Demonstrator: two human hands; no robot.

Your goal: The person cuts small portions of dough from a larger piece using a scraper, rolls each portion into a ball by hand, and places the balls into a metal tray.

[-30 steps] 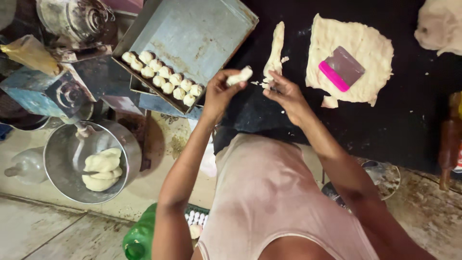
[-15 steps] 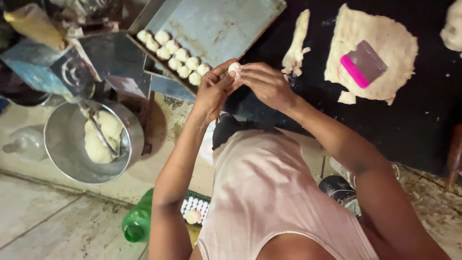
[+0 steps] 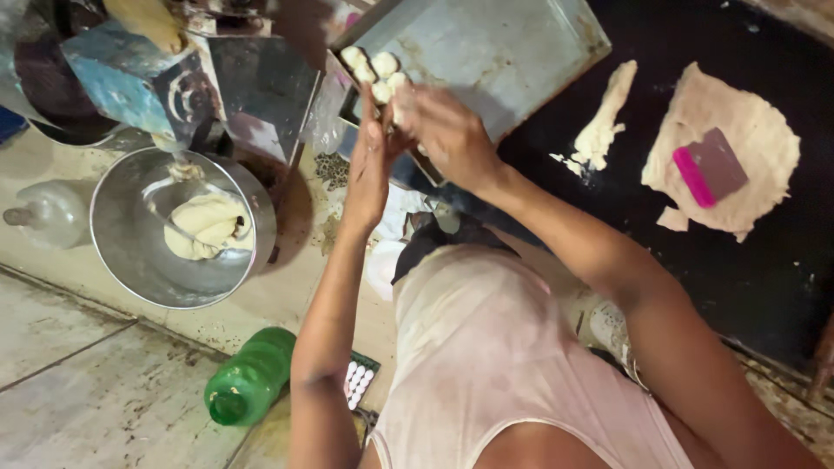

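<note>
**Presently: hands at the tray corner**

Head view, edges and room. Grey rectangular metal baking tray, tilted, its near-left corner filled with a cluster of small pale round dough balls; the rest of the tray floor is bare. To its right, a black flat work surface that runs to the right edge of the picture. On it: a torn strip of pale dough just beside the tray's right edge; further right, well apart from the hands, a flat irregular sheet of rolled dough with a pink-edged grey scraper lying on top. Lower left: round steel mixing bowl holding a lump of dough and a metal utensil, beside a clear plastic bottle. A green plastic bottle lies on the stained floor below the bowl. Dark boxy clutter stands left of the tray.

Head view, hands. Left hand: fingers straight and together, palm turned inward, fingertips up at the tray's corner next to the dough balls. Right hand: curled, fingers bent over the corner of the tray, facing the left palm. The two hands are close together; blur hides whether either one grips a piece of dough, so the hold cannot be told.
</note>
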